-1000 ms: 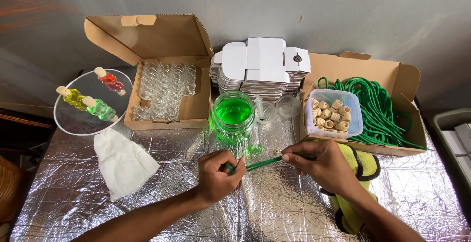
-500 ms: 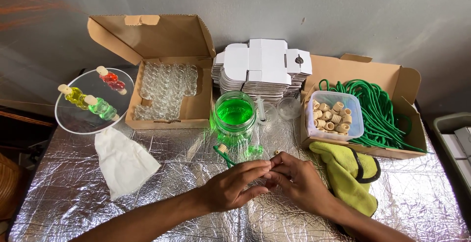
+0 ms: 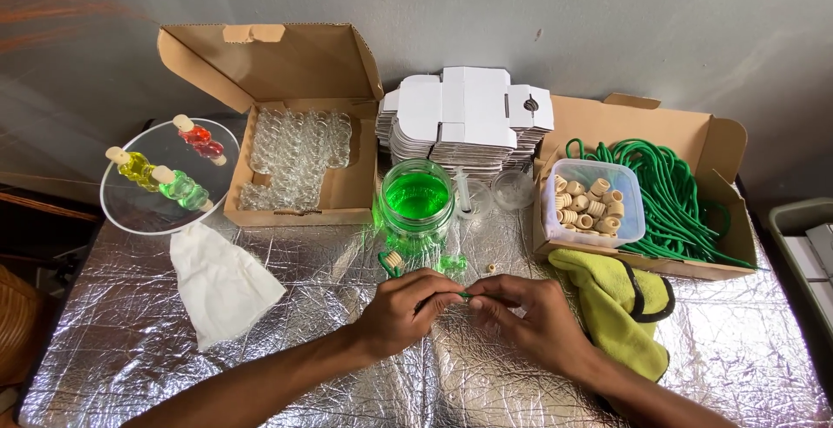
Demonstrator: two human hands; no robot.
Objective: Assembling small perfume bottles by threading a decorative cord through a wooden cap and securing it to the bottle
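My left hand [image 3: 406, 309] and my right hand [image 3: 528, 312] meet fingertip to fingertip over the foil-covered table [image 3: 312, 367]. Between them they pinch a thin green cord [image 3: 465, 295], of which only a short bit shows. Just beyond my left hand lie a small wooden cap [image 3: 394, 260] on a green loop and a small green-filled bottle [image 3: 451, 264]. A loose wooden bead [image 3: 492, 268] lies beside them. A glass jar of green liquid [image 3: 417, 197] stands behind.
An open carton [image 3: 299, 161] of empty clear bottles, a round clear plate [image 3: 165, 207] with three coloured bottles, a white cloth [image 3: 221, 282], stacked flat white boxes [image 3: 467, 120], a tub of wooden caps [image 3: 593, 202] in a carton of green cord [image 3: 672, 198], and a yellow cloth [image 3: 618, 311].
My hands have come together from apart; the long stretch of green cord between them is now gathered into my fingers. The head view has shifted slightly.
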